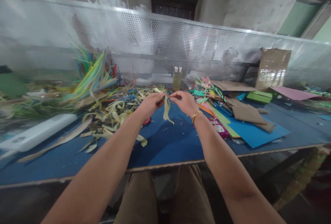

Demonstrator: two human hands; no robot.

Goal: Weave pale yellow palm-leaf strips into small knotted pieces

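A pale green leaf-like strip (167,110) hangs between my two hands above the blue table (170,144), its pointed end curling down. My left hand (152,106) is closed, fingers curled around the strip's upper part. From the other side, the thumb and fingers of my right hand (184,101) pinch at the top of the strip; the exact contact is too small to make out. Below and left of my left hand lies a tangled pile of similar pale curled strips (116,113). A red round item (147,121) shows partly behind my left wrist.
A bottle of yellowish liquid (177,79) stands behind my hands, before a perforated metal panel (155,44). To the left are a white power-bank-like box (38,132) and colourful thin sticks (93,75). Blue paper (256,132), brown card (247,113) and a purple packet (219,127) lie right.
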